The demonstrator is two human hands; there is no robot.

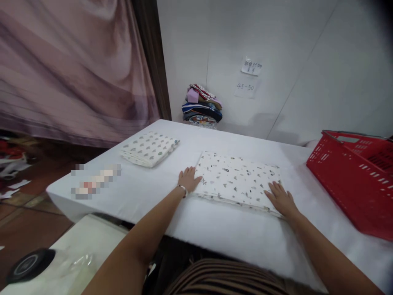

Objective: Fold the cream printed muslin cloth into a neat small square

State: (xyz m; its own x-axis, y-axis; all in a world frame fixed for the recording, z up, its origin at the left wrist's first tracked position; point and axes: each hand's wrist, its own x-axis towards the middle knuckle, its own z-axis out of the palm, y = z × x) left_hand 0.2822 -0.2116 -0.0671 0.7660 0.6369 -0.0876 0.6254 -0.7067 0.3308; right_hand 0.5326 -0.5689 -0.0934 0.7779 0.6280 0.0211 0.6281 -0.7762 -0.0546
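One bare left hand, a pale bracelet at its wrist, lies palm down at the left edge of a rectangular folded white cloth scattered with small dark motifs, while a bare right hand lies on the cloth's right end. The fingers of both hands are loosely spread, gripping nothing. The cloth lies flat on a table draped in smooth white fabric, in front of a person in a brown-and-black striped top. Near it on the left sits a second folded white cloth printed with grey hearts; on the right, apart from the cloth, stands a red perforated plastic basket. Beyond the table's far edge, a stack of multicoloured folded fabrics stands before a grey-white wall, which bears a handwritten paper sign reading "45-50." A draped pink curtain hangs at upper left.
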